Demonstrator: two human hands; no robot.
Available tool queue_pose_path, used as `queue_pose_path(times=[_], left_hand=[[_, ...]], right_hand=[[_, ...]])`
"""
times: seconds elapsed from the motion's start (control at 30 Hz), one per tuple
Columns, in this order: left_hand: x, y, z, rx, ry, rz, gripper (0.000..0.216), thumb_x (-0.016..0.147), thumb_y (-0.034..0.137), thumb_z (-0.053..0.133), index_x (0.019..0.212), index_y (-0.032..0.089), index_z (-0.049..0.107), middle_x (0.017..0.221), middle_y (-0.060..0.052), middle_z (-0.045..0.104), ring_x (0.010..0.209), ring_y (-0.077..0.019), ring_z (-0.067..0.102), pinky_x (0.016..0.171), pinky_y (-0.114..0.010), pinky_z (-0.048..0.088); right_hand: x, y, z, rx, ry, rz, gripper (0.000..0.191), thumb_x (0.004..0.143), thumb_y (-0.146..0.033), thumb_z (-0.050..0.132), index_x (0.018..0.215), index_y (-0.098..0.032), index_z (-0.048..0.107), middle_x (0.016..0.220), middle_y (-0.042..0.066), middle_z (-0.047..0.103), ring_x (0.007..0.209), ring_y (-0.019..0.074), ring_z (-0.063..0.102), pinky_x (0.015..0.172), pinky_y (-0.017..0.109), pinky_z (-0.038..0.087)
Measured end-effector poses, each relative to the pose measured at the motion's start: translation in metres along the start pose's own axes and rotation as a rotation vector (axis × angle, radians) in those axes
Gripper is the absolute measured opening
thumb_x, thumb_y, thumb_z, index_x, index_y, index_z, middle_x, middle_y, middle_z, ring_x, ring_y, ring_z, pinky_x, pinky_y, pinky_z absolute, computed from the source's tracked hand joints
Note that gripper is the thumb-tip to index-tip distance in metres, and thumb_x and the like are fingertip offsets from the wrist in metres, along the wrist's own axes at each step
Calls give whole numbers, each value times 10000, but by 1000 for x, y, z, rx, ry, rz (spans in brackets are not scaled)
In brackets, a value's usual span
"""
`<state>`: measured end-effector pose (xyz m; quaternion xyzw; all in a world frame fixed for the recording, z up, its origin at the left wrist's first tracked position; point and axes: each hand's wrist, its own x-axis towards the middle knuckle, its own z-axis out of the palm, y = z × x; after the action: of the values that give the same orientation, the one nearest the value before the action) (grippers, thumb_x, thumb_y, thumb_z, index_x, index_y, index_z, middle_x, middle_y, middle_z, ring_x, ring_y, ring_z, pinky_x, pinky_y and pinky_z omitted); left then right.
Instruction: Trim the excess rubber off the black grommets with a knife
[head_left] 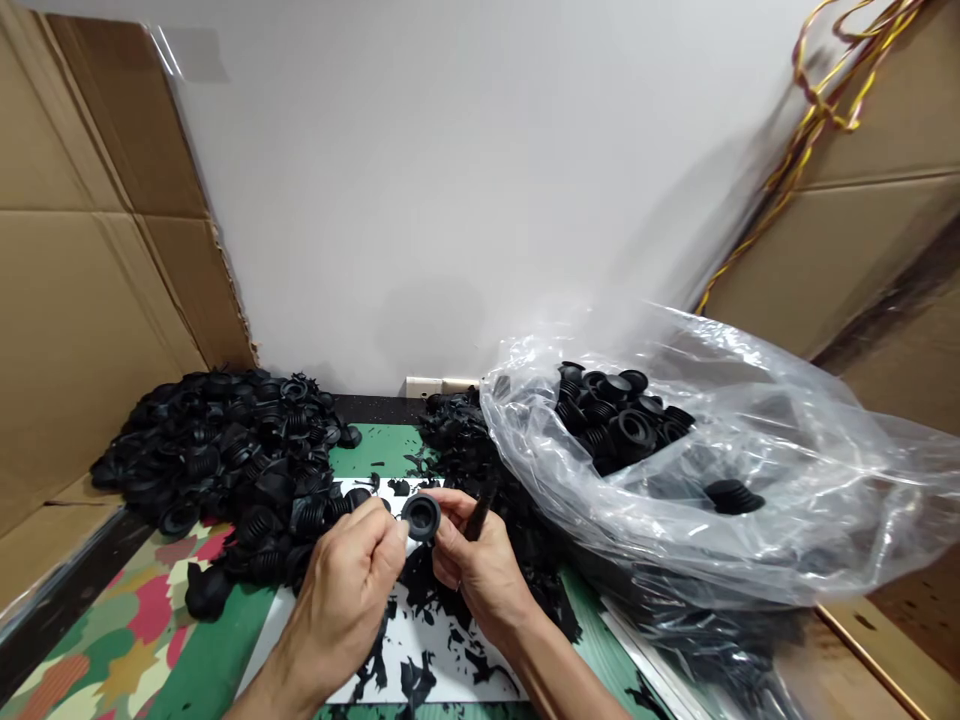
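Observation:
Between my hands a round black rubber bellows [421,517] is held with its open ring facing me. My left hand [349,560] is closed, pinching its left edge. My right hand [480,560] steadies the right edge with its fingertips and also grips a thin dark stick-like tool [481,508]; what its working end looks like is hidden. Under the hands lies a white sheet [450,665] strewn with black rubber scraps [416,680]. A large heap of similar black rubber bellows [232,450] lies to the left of my hands.
On the right stands a clear plastic bag [810,500] holding several black bellows [630,425]. A pile of black trimmings [469,440] sits beside it. Cardboard [97,200] walls the left side, more cardboard [885,220] the right, with twisted yellow wires [795,170] hanging there.

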<state>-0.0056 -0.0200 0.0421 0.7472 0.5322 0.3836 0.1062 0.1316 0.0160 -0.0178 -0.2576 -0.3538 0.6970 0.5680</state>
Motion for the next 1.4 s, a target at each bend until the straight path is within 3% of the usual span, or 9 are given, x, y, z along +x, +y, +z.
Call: queue_pose_path(times=[0.2,0.43,0.6,0.73,0.9,1.1,1.23,1.3,1.4], left_hand=[[-4,1,13,193,106,198,152,887,168,480,858,210,623,783,-18,595,687,-170,550,625,-292,416],[-2,9,22,528,166,334,300,880,88,396,682,191,595,674,-39,565,569,-189,442,553,-314,360],[0,16,28,623,215,353,306,841,56,395,603,202,520,629,-44,516,569,-200,438,547,-322,347],[-2,11,29,685,257,392,291,842,76,385,610,209,500,610,-40,491,552,-204,418,533,-328,338],[-3,-6,16,623,184,238,238,844,122,406,644,213,500,637,-30,519,547,-195,438,545,-325,372],[-1,-1,5,193,-74,167,370,920,245,411,554,218,453,554,33,504,510,-131,489,512,-251,389],[2,3,9,176,54,250,129,885,205,500,825,219,613,773,-14,628,682,-163,566,614,-279,433],[3,4,11,237,108,314,155,886,157,489,936,209,626,854,-39,645,717,-174,570,638,-292,435],[5,5,14,376,140,399,200,897,116,449,851,178,633,791,-52,635,648,-178,530,599,-301,412]], right_hand=[[-1,1,0,-3,2,14,414,608,-435,829,882,-158,688,545,-69,494,352,12,282,338,173,221],[-2,4,-3,-226,107,-147,304,677,-365,762,894,-160,708,622,-13,603,420,68,410,391,201,326],[-10,-1,2,-552,199,-357,170,741,-234,631,874,-184,725,829,55,726,753,208,643,704,314,502],[-14,-7,5,-670,208,-418,168,743,-218,607,868,-187,716,764,45,720,671,194,635,653,302,496],[-5,-11,0,-466,290,-299,155,714,-254,659,834,-171,713,664,15,649,542,135,540,507,253,428],[6,-11,-6,-56,116,-70,380,593,-403,814,835,-140,685,528,-67,485,348,23,287,334,182,230],[6,-9,-5,-32,78,-48,424,587,-432,829,858,-142,681,541,-64,497,339,16,297,329,176,228],[5,-9,-4,-43,67,-44,435,580,-442,830,860,-145,681,554,-57,515,337,15,301,328,174,228],[4,-8,-2,-74,63,-66,419,581,-444,825,850,-152,688,583,-39,554,349,19,307,332,175,233]])
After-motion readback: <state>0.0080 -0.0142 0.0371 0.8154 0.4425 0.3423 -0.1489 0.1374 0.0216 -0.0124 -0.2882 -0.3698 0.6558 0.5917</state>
